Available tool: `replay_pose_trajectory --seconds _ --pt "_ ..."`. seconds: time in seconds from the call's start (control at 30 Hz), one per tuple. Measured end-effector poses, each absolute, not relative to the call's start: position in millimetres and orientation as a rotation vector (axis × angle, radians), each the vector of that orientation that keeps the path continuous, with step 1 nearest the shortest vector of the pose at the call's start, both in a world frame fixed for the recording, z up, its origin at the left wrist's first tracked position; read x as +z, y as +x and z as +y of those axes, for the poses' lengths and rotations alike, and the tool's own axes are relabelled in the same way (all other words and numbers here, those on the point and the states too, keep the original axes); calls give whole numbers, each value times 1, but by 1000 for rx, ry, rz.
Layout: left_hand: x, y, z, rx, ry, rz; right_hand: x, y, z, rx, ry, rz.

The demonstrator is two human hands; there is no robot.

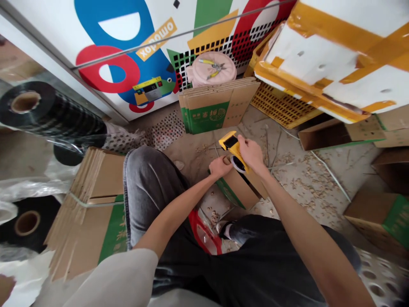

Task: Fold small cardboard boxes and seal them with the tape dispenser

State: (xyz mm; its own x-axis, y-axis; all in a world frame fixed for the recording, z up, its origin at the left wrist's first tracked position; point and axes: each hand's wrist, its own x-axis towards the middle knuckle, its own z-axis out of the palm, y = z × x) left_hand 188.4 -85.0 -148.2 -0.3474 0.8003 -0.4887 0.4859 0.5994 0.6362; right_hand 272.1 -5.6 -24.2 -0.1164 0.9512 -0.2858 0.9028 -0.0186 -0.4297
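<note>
Between my knees, a brown cardboard box (244,192) with a green side stands on the floor. My right hand (251,152) is closed round a yellow tape dispenser (234,148), which is over the far end of the box and carries a roll of tape (237,164). At that same end my left hand (220,167) grips the box, its fingers bent over the edge. The tape's contact with the cardboard is hidden by the dispenser and my hands.
Folded cartons (217,106) lean upright ahead, by a pink round stool (214,70) bearing pliers. More flat cartons (86,217) and black film rolls (47,111) lie left. At right are a taped white foam box (326,55), a yellow crate (277,104) and open cartons (338,134).
</note>
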Motion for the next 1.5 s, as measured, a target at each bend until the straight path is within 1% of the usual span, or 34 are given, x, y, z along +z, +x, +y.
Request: replay_pose_trajectory --seconds 0.17,0.23,0.3,0.37,0.43,0.53,0.6,0.73,0.8,0.9,0.93,1.0,1.07,1.17,1.3,1.5 --pt "-152 190 -86 548 922 1994 -18 253 13 860 -1952 -2244" --pt "-153 192 -90 711 915 2011 -18 248 21 886 -1946 -2277" --pt "-152 190 -95 962 987 2070 -18 244 28 924 -1947 -2294" --pt "-146 182 -96 1200 1161 2115 -17 241 32 953 -1930 -2304" --pt "-137 170 -92 1322 1434 2054 -16 237 35 963 -1903 -2333" --pt "-124 153 -80 1328 1810 1809 -12 232 36 952 -1869 -2411" --pt "-118 146 -75 1326 1913 1692 -8 233 38 992 -1830 -2417" --pt "-116 141 -75 1348 1891 1624 -3 253 31 1111 -1633 -2288" --pt "-117 141 -78 1412 1806 1627 -5 272 14 967 -1580 -2186" --pt "-120 140 -80 1492 1615 1715 -25 303 -31 515 -1688 -2087" --pt "-121 139 -80 1492 1567 1750 -37 312 -48 441 -1736 -2127" --pt "-122 134 -78 1494 1521 1798 -63 325 -80 441 -1862 -2234" --pt "-123 128 -75 1537 1523 1808 -90 329 -103 513 -1962 -2296" --pt "-122 120 -70 1612 1560 1783 -122 328 -116 421 -1958 -2278" --pt "-122 119 -69 1617 1558 1810 -148 326 -113 264 -1889 -2172" --pt "-118 124 -70 1600 1503 1902 -173 323 -115 210 -1831 -2158"
